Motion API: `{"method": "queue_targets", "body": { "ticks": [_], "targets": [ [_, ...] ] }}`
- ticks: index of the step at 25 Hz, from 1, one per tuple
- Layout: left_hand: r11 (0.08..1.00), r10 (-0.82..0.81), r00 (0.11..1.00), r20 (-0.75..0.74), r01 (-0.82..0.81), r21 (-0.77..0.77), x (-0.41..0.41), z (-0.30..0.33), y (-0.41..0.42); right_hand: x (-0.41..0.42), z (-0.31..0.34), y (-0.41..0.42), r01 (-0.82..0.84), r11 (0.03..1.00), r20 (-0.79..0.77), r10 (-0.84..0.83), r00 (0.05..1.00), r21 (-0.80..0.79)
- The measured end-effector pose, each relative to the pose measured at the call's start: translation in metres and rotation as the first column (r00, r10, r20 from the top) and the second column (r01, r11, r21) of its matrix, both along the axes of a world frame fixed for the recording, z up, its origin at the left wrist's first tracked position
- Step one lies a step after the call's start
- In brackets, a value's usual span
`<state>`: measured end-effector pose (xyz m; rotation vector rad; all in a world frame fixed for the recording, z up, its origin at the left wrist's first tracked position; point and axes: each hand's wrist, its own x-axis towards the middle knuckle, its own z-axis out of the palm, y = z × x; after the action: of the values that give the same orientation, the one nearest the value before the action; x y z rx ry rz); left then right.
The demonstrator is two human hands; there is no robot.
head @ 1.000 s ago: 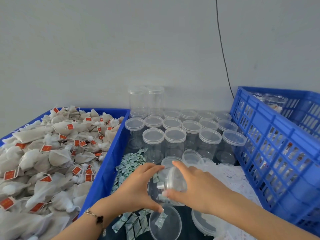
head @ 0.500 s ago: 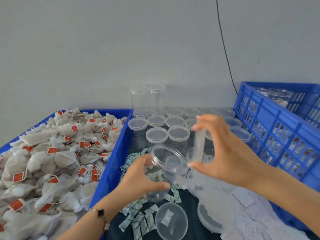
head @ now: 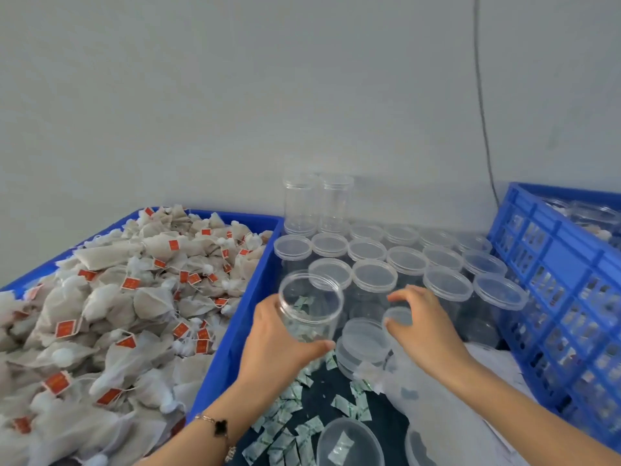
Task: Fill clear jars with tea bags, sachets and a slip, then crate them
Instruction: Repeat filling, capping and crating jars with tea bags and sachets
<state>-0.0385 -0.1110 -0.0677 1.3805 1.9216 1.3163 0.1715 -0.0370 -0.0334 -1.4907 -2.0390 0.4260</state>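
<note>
While left hand point(head: 275, 341) grips an open jar point(head: 311, 309), right hand point(head: 421, 327) pinches a half-hidden lid point(head: 398, 316).

Honestly can't read anything here. The red tags point(head: 66, 328) on the tea bags point(head: 111, 307) have some light print on them, but it's way too blurry to make out.

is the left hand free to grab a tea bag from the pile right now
Probably not: the left hand grips the open jar. The tea bags lie uncovered beside it, so nothing else blocks the way.
</note>
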Motion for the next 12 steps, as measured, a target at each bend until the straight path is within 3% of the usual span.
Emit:
{"method": "queue_targets", "body": {
  "ticks": [4, 6, 8, 10, 12],
  "targets": [
    [0.99, 0.076, 0.996, 0.041, -0.07, -0.121, 0.0, 0.005, -0.002, -0.064, 0.062, -0.008, -0.274, 0.942, -0.045, 0.288, 0.957, 0.192],
    [0.979, 0.105, 0.993, 0.048, -0.095, -0.178, 0.0, 0.008, -0.01, -0.097, 0.085, -0.015, -0.325, 0.912, -0.091, 0.357, 0.93, 0.248],
    [0.976, 0.114, 0.982, 0.148, -0.083, -0.201, 0.003, 0.007, -0.019, -0.13, 0.096, -0.022, -0.378, 0.869, -0.114, 0.431, 0.895, 0.318],
    [0.993, 0.061, 0.943, 0.329, -0.024, -0.115, 0.007, -0.002, -0.029, -0.166, 0.096, -0.028, -0.493, 0.805, -0.023, 0.529, 0.848, 0.328],
    [0.997, 0.057, 0.902, 0.427, -0.028, -0.075, 0.014, -0.007, -0.043, -0.209, 0.085, -0.031, -0.637, 0.742, 0.129, 0.625, 0.77, 0.208]
  ]
}}
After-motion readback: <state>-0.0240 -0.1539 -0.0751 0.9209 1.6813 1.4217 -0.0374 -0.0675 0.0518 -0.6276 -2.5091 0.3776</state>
